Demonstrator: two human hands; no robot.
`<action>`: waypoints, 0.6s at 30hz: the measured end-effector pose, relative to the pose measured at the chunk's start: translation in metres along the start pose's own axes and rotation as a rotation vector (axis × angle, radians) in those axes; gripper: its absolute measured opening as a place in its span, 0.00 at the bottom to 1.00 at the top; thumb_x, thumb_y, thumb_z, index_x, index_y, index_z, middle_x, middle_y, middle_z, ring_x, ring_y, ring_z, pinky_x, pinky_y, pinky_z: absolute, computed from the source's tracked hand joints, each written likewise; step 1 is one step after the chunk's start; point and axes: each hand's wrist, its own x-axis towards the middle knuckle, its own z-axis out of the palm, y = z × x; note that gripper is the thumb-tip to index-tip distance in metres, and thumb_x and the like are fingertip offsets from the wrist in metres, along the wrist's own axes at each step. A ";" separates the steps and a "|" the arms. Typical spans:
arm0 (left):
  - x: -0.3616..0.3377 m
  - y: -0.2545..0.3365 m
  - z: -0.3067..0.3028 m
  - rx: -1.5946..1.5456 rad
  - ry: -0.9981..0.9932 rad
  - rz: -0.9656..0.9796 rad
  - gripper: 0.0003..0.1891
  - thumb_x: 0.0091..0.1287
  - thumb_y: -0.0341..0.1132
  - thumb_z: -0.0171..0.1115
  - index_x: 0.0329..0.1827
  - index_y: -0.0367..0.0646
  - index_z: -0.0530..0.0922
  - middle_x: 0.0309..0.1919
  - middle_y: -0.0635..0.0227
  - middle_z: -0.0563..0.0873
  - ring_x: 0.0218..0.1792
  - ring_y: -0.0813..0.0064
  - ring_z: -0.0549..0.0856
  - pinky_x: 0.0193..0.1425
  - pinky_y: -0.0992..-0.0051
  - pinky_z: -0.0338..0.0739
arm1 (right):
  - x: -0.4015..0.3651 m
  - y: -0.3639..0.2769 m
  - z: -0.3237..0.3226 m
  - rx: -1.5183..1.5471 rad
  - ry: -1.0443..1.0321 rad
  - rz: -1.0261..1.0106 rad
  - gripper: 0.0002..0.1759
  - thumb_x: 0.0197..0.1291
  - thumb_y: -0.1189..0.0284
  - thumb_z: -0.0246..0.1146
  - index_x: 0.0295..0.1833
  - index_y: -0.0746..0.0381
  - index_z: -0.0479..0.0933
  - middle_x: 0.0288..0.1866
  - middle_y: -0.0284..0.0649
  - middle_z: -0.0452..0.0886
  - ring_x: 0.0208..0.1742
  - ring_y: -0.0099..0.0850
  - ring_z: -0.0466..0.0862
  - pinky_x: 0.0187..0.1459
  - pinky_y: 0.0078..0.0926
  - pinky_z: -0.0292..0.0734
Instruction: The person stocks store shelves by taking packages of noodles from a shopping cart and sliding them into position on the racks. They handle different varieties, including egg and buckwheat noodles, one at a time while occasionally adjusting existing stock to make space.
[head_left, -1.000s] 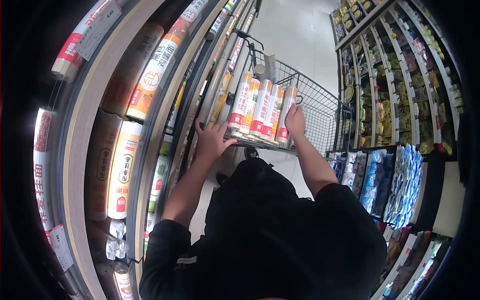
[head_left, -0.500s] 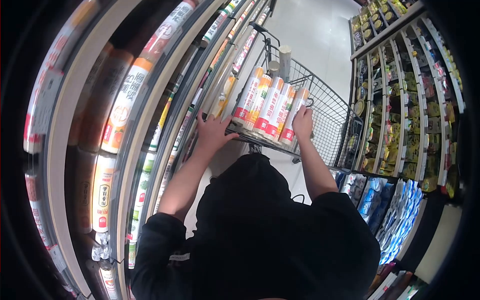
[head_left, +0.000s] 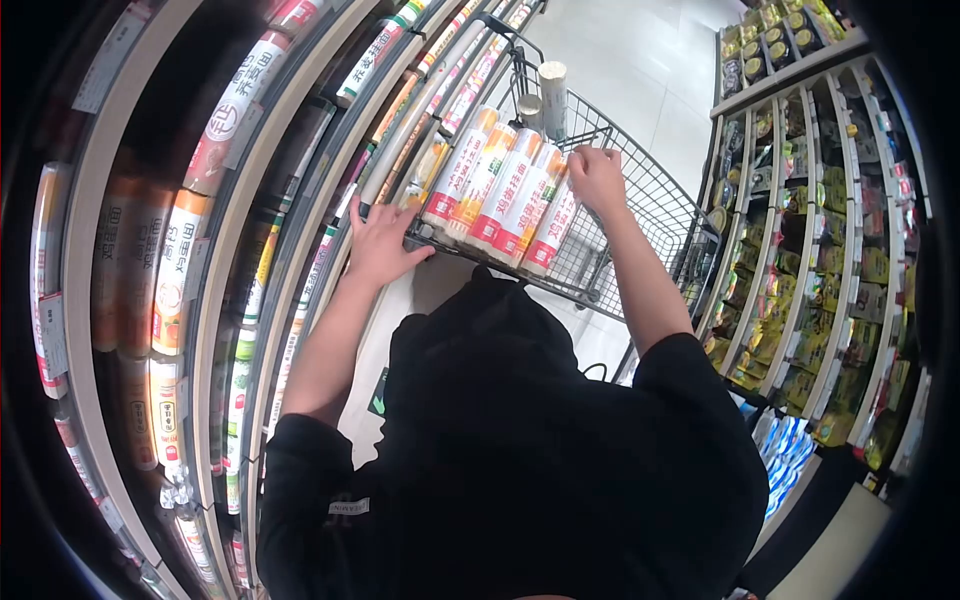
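Observation:
In the wire shopping cart, several long packs of dried noodles lean side by side, white with red ends and orange or green print. My right hand is closed at the upper end of the rightmost noodle pack, with the fingertips curled against it and partly hidden. Spread fingers of my left hand rest by the cart's near left corner, beside the shelf edge. Two more rolls stand farther in, a taller pale roll and a shorter roll.
Tall shelves with noodle packs run close along the left. More shelves with yellow bags and jars line the right. Pale tiled floor stretches beyond the cart. Blue-and-white packages sit low at the right.
My right hand has moved up along the rightmost noodle pack to its top end. The view has shifted, so the cart and shelves appear a little farther left.

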 end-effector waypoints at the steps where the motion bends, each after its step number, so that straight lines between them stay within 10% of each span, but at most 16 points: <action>1: 0.009 0.013 -0.006 0.014 0.133 0.018 0.34 0.62 0.58 0.75 0.67 0.50 0.84 0.52 0.65 0.85 0.63 0.63 0.79 0.83 0.37 0.45 | 0.007 0.002 0.001 0.005 -0.022 0.013 0.19 0.68 0.57 0.60 0.51 0.57 0.88 0.44 0.44 0.90 0.61 0.49 0.80 0.60 0.48 0.79; 6: 0.051 0.109 0.013 -0.221 -0.145 0.304 0.33 0.60 0.56 0.76 0.63 0.45 0.83 0.57 0.60 0.87 0.64 0.56 0.82 0.74 0.50 0.66 | 0.034 0.015 0.005 -0.061 0.047 0.047 0.16 0.67 0.57 0.61 0.42 0.58 0.86 0.39 0.45 0.88 0.54 0.50 0.81 0.55 0.50 0.80; 9: 0.075 0.139 0.053 -0.356 -0.376 0.327 0.51 0.54 0.52 0.83 0.78 0.38 0.69 0.62 0.53 0.83 0.66 0.52 0.80 0.74 0.53 0.69 | 0.048 0.034 0.012 -0.098 0.056 0.037 0.18 0.67 0.57 0.60 0.46 0.58 0.87 0.40 0.46 0.89 0.53 0.51 0.81 0.57 0.50 0.79; 14: 0.098 0.163 0.095 -0.267 -0.304 0.150 0.42 0.53 0.55 0.84 0.65 0.41 0.74 0.51 0.63 0.88 0.57 0.60 0.85 0.62 0.59 0.72 | 0.060 0.037 0.005 -0.102 0.047 0.043 0.19 0.68 0.57 0.60 0.49 0.60 0.87 0.44 0.51 0.88 0.55 0.50 0.79 0.59 0.48 0.77; 18: 0.094 0.154 0.101 -0.310 -0.224 0.212 0.46 0.58 0.53 0.80 0.76 0.42 0.69 0.50 0.60 0.88 0.57 0.58 0.86 0.59 0.59 0.76 | 0.057 0.020 -0.015 -0.006 0.081 0.098 0.18 0.68 0.60 0.61 0.49 0.63 0.86 0.41 0.53 0.86 0.51 0.48 0.80 0.58 0.45 0.76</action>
